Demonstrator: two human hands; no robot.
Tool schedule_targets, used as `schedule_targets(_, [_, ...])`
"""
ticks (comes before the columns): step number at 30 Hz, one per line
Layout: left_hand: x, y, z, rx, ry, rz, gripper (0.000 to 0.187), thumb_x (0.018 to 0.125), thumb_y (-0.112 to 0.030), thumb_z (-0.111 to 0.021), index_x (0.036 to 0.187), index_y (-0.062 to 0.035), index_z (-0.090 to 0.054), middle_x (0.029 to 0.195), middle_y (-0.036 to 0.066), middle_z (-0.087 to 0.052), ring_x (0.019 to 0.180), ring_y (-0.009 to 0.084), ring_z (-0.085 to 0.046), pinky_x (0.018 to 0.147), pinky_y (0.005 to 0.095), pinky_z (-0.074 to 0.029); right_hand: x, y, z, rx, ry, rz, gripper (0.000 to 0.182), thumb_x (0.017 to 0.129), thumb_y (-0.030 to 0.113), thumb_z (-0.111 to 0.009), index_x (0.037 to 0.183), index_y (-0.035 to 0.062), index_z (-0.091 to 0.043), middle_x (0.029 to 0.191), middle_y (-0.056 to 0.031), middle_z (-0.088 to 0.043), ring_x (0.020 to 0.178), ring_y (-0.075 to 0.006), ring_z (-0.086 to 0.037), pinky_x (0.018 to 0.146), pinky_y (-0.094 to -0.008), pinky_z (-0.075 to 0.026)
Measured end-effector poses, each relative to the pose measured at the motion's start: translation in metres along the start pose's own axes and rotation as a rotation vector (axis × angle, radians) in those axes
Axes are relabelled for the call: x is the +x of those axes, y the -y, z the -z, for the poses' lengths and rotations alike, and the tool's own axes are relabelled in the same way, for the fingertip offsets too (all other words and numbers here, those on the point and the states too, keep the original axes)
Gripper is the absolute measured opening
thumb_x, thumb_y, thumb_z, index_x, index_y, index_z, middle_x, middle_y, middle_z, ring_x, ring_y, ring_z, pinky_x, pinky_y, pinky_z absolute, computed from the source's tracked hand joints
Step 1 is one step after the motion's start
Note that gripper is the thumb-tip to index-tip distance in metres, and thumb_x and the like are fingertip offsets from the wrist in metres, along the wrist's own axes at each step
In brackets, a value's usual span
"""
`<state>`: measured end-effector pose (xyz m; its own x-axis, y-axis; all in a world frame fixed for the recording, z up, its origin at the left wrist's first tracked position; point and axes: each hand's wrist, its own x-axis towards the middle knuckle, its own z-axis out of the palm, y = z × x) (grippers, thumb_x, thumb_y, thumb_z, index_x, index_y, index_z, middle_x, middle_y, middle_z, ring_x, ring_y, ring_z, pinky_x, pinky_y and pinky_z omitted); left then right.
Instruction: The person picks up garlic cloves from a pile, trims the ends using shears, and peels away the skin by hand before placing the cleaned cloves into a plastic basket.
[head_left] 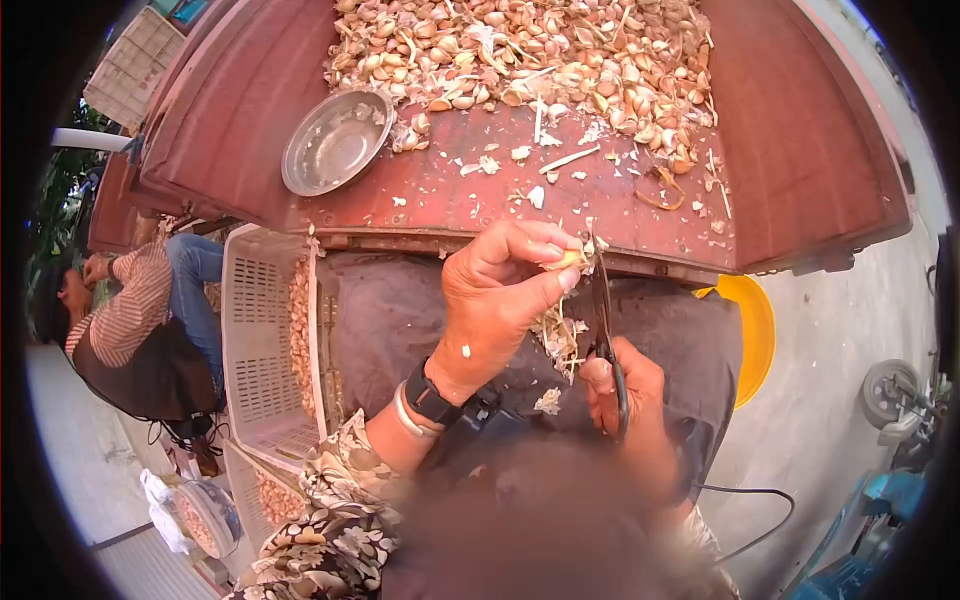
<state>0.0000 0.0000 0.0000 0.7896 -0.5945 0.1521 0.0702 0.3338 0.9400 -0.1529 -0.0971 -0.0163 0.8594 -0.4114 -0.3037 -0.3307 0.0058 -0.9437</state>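
My left hand (505,295) pinches a pale garlic clove (568,261) between thumb and fingertips, above my lap at the front edge of the red surface. Dark scissors (604,310) stand upright in my right hand (632,390), its fingers wrapped round the handles. The blade tips are beside the clove. Peel scraps (560,340) lie on the dark apron (390,300) below. A large heap of garlic cloves (530,50) covers the back of the red surface (440,185).
A metal bowl (338,145) rests left of the heap. Left of my lap stands a pale plastic crate (268,340) with cloves inside. Another person (140,320) sits farther left. A yellow basin (750,335) is at the right, with a wheel (890,390) beyond.
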Motion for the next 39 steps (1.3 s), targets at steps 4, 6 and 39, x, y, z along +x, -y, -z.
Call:
schedule_targets(4, [0.009,0.006,0.012,-0.233,-0.009,0.219,0.016,0.086,-0.005,-0.056,0.101,-0.0038,-0.055,0.099,0.011,-0.062,0.090,0.0191,-0.061,0.081,0.0303,-0.049,0.002,-0.005,0.005,0.330,0.000,-0.032,0.046,0.091,0.047,-0.056,0.095,0.0013,-0.055,0.073,-0.0023,-0.053,0.058,-0.0082,-0.049,0.050,-0.0218,-0.042])
schedule_targets(6, [0.033,0.001,0.024,-0.343,-0.091,0.311,0.018,0.088,-0.009,-0.051,0.104,-0.0027,-0.054,0.097,0.009,-0.061,0.089,0.0177,-0.061,0.076,0.0267,-0.048,0.013,-0.007,0.009,0.507,-0.017,0.031,0.054,0.093,0.051,-0.048,0.098,-0.0024,-0.054,0.077,-0.0057,-0.055,0.061,-0.0097,-0.051,0.051,-0.0222,-0.042])
schedule_targets(39, [0.020,0.011,-0.001,-0.009,0.079,0.196,0.014,0.085,-0.004,-0.066,0.098,-0.0023,-0.062,0.086,0.000,-0.063,0.071,0.0031,-0.054,0.063,0.0188,-0.045,0.009,0.006,-0.006,-0.083,-0.190,0.086,0.032,0.081,0.021,-0.070,0.080,-0.0002,-0.047,0.063,-0.0077,-0.047,0.056,-0.0144,-0.044,0.053,-0.0293,-0.040])
